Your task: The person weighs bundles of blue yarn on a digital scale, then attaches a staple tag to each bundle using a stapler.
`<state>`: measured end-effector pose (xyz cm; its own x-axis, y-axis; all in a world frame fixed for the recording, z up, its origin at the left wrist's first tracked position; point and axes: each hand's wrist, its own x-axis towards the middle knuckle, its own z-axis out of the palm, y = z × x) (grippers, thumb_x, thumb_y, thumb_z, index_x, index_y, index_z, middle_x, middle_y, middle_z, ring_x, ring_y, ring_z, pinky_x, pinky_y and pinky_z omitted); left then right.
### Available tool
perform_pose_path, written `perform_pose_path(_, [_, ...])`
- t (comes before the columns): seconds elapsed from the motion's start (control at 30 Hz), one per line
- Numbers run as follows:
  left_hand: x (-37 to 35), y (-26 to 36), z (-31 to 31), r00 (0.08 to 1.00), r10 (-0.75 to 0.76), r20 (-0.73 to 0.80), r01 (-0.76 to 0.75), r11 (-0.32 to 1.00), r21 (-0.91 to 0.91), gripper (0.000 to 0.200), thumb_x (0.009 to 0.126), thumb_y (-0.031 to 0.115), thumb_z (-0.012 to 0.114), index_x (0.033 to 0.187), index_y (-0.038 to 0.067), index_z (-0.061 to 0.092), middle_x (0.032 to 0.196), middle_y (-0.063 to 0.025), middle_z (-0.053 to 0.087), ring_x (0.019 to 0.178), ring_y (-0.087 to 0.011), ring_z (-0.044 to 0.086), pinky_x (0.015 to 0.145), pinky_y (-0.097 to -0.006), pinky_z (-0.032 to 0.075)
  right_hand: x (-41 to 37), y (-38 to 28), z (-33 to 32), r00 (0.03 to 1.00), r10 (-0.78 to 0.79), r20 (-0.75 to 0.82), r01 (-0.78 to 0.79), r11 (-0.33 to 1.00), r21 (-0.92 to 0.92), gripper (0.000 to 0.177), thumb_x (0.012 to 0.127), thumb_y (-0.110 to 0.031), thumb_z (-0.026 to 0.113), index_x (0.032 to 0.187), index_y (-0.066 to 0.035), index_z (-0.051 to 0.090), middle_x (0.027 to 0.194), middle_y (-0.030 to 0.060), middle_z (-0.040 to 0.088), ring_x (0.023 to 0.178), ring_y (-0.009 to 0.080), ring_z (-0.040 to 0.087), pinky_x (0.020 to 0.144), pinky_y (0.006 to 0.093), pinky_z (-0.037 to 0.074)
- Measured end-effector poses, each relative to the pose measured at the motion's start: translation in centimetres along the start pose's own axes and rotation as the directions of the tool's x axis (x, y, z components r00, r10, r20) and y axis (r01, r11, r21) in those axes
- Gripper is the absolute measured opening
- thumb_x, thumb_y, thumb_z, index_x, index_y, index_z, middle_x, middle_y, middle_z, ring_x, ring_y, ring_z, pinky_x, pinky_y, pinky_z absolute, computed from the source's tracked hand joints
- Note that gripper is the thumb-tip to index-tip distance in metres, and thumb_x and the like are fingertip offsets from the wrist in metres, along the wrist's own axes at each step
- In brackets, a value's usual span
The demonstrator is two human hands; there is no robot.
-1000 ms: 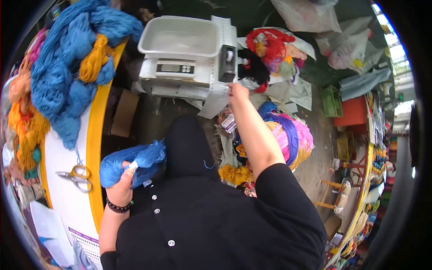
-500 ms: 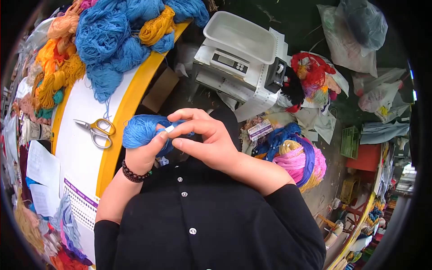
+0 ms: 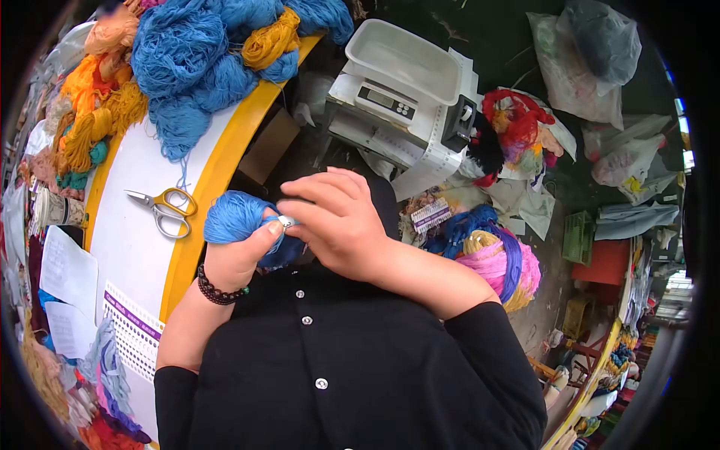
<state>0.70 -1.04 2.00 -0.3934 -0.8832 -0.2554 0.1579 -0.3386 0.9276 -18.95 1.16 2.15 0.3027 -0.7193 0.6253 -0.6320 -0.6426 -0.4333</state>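
A skein of blue yarn (image 3: 234, 216) is wrapped in my left hand (image 3: 241, 251), which has a dark bead bracelet at its wrist. Beside my left thumb a small white tag (image 3: 286, 221) shows against the yarn. My right hand (image 3: 337, 221) bends over from the other side, its lower fingers pinching at the tag and its upper fingers stretched out. The tips behind the tag are partly hidden. Both hands are held in front of my black shirt. Open-bladed scissors (image 3: 166, 210) with yellow and grey handles lie on the table to the left.
Blue yarn (image 3: 180, 56) piles on the yellow-edged white table (image 3: 131, 255), with orange yarn (image 3: 86, 82) beside it. A purple-and-white printed card (image 3: 131, 330) lies nearer. Ahead stands a scale (image 3: 386, 101) with a tray. Pink and purple yarn (image 3: 502, 266) sits at my right.
My right fingers have closed in around the white tag and turned, with the back of the hand now more toward me. The left hand still holds the blue skein. The view has shifted slightly.
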Motion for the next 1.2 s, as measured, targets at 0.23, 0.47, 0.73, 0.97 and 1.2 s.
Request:
perform_pose_path(0.23, [0.3,1.4,-1.1,0.825,0.388,0.412,-0.558,0.678,0.478,0.01,0.074,0.008,0.072,0.078,0.005,0.064,0.069,-0.0031,0.057,0.062,-0.0124,0.056,0.058,-0.0253,0.045,1.0,0.6,-1.3,0.451,0.03,0.892,-0.892,0.064,0.448,0.018,0.09,-0.021,0.06,0.088,-0.002,0.06,0.07,0.0017,0.057,0.067,0.0099,0.058,0.062,0.0305,0.05])
perform_pose_path(0.47, [0.0,0.2,-2.7,0.931,0.318,0.181,-0.363,0.865,0.347,0.009,0.08,0.004,0.067,0.087,0.002,0.062,0.076,0.0003,0.06,0.066,-0.0066,0.054,0.061,-0.0226,0.045,-1.7,2.9,-4.3,0.466,0.416,0.781,-0.793,0.589,0.159,0.018,0.079,-0.015,0.062,0.092,-0.003,0.066,0.075,0.0073,0.066,0.071,0.0166,0.064,0.064,0.0293,0.05])
perform_pose_path(0.73, [1.7,1.5,-8.7,0.804,-0.267,0.532,0.175,0.96,0.218,0.05,0.071,0.024,0.08,0.107,-0.004,0.059,0.085,-0.0055,0.064,0.071,-0.0098,0.059,0.066,-0.0222,0.047,-9.9,2.8,-15.6,0.659,0.735,-0.158,-0.751,0.654,-0.088,0.035,0.073,0.009,0.05,0.103,-0.001,0.064,0.086,0.0103,0.068,0.081,0.0146,0.063,0.074,0.026,0.048])
perform_pose_path(0.97, [0.9,-1.8,-11.7,0.906,-0.202,0.372,0.14,0.972,0.187,0.051,0.081,0.026,0.071,0.123,0.001,0.055,0.109,-0.0108,0.064,0.058,-0.0046,0.048,0.052,-0.0172,0.037,-24.5,4.1,-19.8,0.388,0.851,-0.355,-0.917,0.315,-0.246,0.033,0.072,0.004,0.057,0.101,-0.007,0.069,0.091,0.017,0.068,0.085,0.0279,0.067,0.074,0.0351,0.05])
perform_pose_path(1.2, [0.7,-1.1,-6.9,0.963,-0.026,0.268,0.107,0.95,-0.293,0.062,0.099,0.049,0.029,0.133,-0.001,0.042,0.125,-0.0119,0.056,0.077,-0.0082,0.052,0.07,-0.0223,0.044,-13.0,1.8,-7.6,0.653,0.757,0.018,-0.752,0.645,0.132,0.031,0.081,-0.015,0.066,0.109,-0.003,0.063,0.099,0.0139,0.066,0.094,0.0253,0.065,0.08,0.0331,0.051])
